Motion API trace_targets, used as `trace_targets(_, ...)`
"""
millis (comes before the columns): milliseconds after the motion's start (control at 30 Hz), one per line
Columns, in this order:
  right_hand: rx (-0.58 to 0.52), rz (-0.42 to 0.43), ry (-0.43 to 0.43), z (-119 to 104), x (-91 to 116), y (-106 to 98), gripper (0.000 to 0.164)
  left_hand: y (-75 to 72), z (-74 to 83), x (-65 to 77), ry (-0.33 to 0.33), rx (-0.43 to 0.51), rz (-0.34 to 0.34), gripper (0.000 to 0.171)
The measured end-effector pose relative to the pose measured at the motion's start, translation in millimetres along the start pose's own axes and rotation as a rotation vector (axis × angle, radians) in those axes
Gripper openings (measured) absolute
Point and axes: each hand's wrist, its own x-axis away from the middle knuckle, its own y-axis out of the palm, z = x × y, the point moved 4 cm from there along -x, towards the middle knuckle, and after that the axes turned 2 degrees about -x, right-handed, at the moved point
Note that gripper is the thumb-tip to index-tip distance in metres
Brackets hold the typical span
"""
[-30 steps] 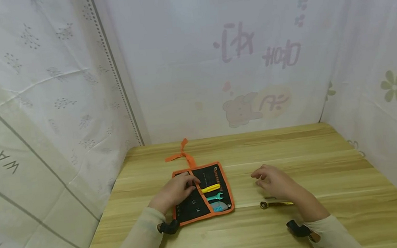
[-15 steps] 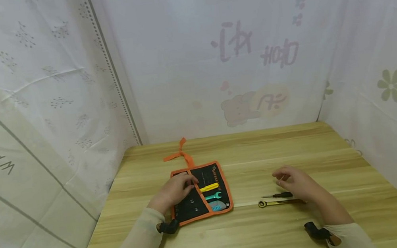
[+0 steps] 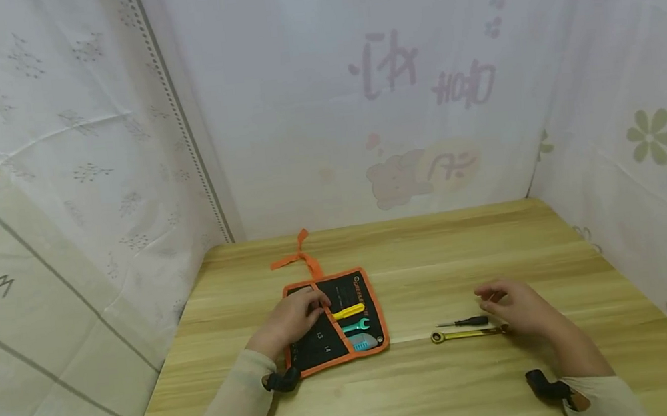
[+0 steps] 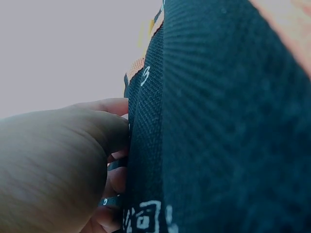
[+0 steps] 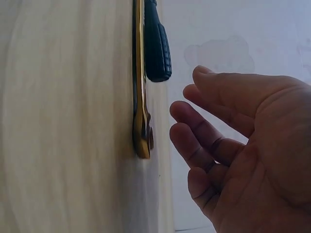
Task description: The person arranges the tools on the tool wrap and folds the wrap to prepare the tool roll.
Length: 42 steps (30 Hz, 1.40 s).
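My left hand (image 3: 292, 319) rests on a black tool pouch (image 3: 314, 356) with orange trim, its fingertips at the orange pocket edge. In the left wrist view, the thumb and fingers (image 4: 116, 131) touch the dark fabric. Poking out of the pockets are a yellow handle (image 3: 349, 311), a teal open-end wrench (image 3: 355, 326) and a grey-blue tool (image 3: 364, 341) like a utility knife. Over on the right, a small black-handled screwdriver (image 3: 471, 321) lies above a gold ratchet wrench (image 3: 466, 334). Beside their right ends hovers my right hand (image 3: 514, 304), fingers relaxed, holding nothing.
An orange tie strap (image 3: 308, 260) stretches from the pouch toward the back of the wooden table (image 3: 423, 387). Printed curtains (image 3: 299, 104) hang behind the table and along both sides.
My right hand has moved right, away from the screwdriver and ratchet wrench, which now show more fully. The left hand stays on the pouch. The head view has shifted slightly.
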Motion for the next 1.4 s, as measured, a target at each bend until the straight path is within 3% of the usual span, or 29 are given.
trace_targets(467, -0.027, -0.073, -0.029, 6, 8, 8, 0.022, 0.8, -3.4, -2.0, -0.013, -0.001, 0.022, 0.015)
trace_targets(633, -0.038, -0.092, 0.007, 5, 9, 9, 0.022, 1.2, -1.3, -0.9, -0.021, -0.015, 0.035, 0.010)
trace_targets(933, -0.030, -0.094, 0.006, 6, 10, 9, 0.019, 3.9, -0.1, 1.2, -0.025, -0.024, 0.068, 0.011)
trace_targets(1400, -0.031, -0.100, -0.011, 4, 7, 12, 0.016, 4.5, 1.9, 2.4, -0.031, -0.024, 0.063, 0.012)
